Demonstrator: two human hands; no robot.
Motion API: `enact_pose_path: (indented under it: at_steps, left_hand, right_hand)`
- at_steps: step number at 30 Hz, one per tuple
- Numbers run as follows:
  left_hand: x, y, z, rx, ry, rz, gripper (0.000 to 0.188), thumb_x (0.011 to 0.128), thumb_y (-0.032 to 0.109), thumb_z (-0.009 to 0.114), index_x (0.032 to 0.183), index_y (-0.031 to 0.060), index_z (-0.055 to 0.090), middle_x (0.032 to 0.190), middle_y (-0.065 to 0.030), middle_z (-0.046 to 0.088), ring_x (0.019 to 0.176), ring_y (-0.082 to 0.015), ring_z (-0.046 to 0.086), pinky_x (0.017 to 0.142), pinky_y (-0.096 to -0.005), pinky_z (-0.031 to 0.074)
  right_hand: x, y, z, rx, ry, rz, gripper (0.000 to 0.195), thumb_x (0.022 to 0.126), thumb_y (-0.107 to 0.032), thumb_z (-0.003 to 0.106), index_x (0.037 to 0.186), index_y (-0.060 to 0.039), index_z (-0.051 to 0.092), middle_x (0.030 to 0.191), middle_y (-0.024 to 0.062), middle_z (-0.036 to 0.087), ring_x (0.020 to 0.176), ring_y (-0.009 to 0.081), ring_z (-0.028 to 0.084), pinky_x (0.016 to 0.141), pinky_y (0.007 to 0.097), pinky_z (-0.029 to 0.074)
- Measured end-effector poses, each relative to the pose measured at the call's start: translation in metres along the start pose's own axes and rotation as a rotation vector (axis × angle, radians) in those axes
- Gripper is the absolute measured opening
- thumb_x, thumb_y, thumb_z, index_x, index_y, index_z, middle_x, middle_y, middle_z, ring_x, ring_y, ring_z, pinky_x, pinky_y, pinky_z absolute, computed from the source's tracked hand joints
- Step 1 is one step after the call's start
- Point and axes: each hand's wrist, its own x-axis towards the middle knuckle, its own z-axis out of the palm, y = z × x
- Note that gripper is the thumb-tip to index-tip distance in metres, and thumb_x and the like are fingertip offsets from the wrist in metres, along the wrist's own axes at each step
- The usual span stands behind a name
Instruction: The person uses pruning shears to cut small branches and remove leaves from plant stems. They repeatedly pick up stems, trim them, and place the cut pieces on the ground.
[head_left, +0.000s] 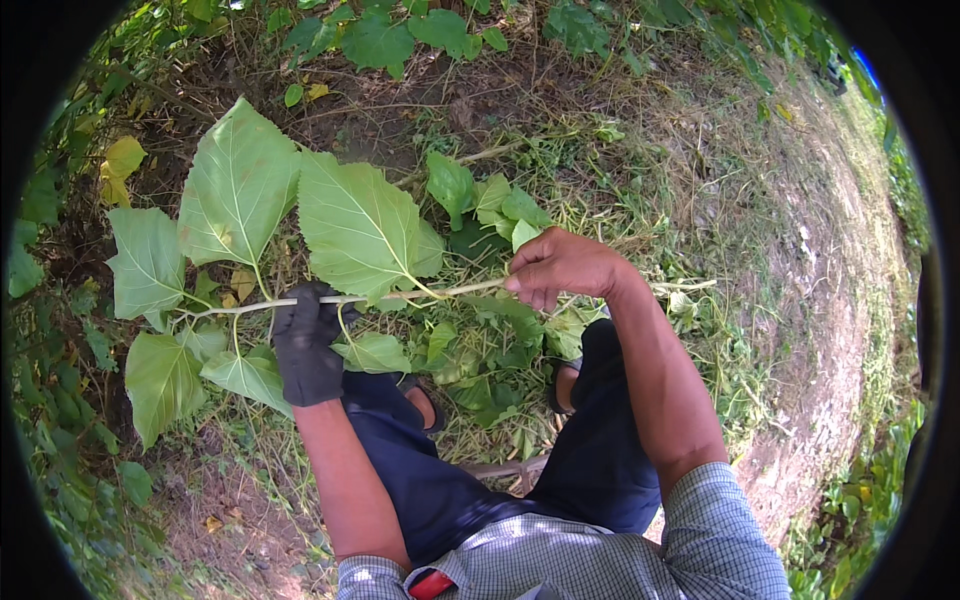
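Note:
A cut leafy branch (465, 288) with a pale stem lies level across the view, above my knees. My left hand (309, 345), in a dark glove, is closed around its stem left of the middle. Bare, my right hand (566, 266) pinches the stem farther right with thumb and fingers. Broad toothed leaves hang from the branch, among them a large upright leaf (238, 184) and another big leaf (358, 225) between my hands. A pale stem end (686, 285) shows beyond my right wrist; whether it belongs to the same branch I cannot tell.
Loose green leaves and stems (480, 382) are heaped on the ground between my sandalled feet (424, 405). Low leafy plants (52, 375) crowd the left side, and more foliage (382, 34) overhangs the far edge. Dry grass and litter (810, 247) cover the ground at right.

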Motion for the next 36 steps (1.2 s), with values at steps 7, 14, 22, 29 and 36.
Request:
enact_pose_path:
  at_steps: [7,14,22,29,36]
  left_hand:
    - [0.004,-0.003,0.0,0.001,-0.038,-0.036,0.031,0.094,0.029,0.065,0.105,0.0003,0.061,0.092,-0.0099,0.065,0.078,-0.0217,0.066,0.072,-0.038,0.056]
    - [0.004,-0.01,0.013,-0.021,-0.071,-0.124,0.025,0.094,0.026,0.065,0.103,0.0021,0.064,0.092,-0.0102,0.067,0.078,-0.0219,0.067,0.072,-0.0396,0.057]
    - [0.0,-0.015,0.028,-0.022,-0.141,-0.138,0.021,0.095,0.019,0.064,0.106,0.0012,0.065,0.095,-0.0092,0.067,0.082,-0.0198,0.066,0.072,-0.0363,0.057]
    - [-0.003,-0.022,0.039,0.02,-0.147,-0.161,0.021,0.094,0.018,0.066,0.105,-0.0004,0.065,0.093,-0.0087,0.068,0.081,-0.0177,0.065,0.074,-0.0343,0.057]
    - [-0.006,-0.019,0.042,0.017,-0.158,-0.151,0.02,0.094,0.016,0.066,0.104,-0.0011,0.065,0.093,-0.0088,0.068,0.081,-0.0169,0.065,0.076,-0.0318,0.057]
  right_hand:
    - [0.01,0.004,0.001,-0.15,0.47,-0.079,0.058,0.088,-0.047,0.069,0.116,0.0045,0.066,0.098,0.0177,0.071,0.093,0.0262,0.069,0.085,0.0343,0.054]
    - [0.014,-0.007,0.03,-0.343,0.571,-0.329,0.056,0.091,-0.044,0.066,0.124,0.0014,0.063,0.115,0.021,0.067,0.106,0.0295,0.065,0.093,0.0362,0.051]
    - [0.019,-0.017,0.051,-0.434,0.414,-0.212,0.042,0.09,-0.042,0.067,0.083,-0.0014,0.069,0.071,0.0141,0.065,0.068,0.0243,0.064,0.064,0.039,0.049]
    - [0.028,-0.004,0.052,-0.556,0.557,-0.175,0.031,0.089,-0.028,0.06,0.08,0.0008,0.066,0.077,0.0243,0.065,0.073,0.0431,0.063,0.069,0.0479,0.05]
    - [0.037,0.003,0.043,-0.622,0.705,-0.14,0.028,0.091,-0.023,0.056,0.083,0.0034,0.062,0.077,0.0287,0.063,0.078,0.0463,0.063,0.072,0.0516,0.049]
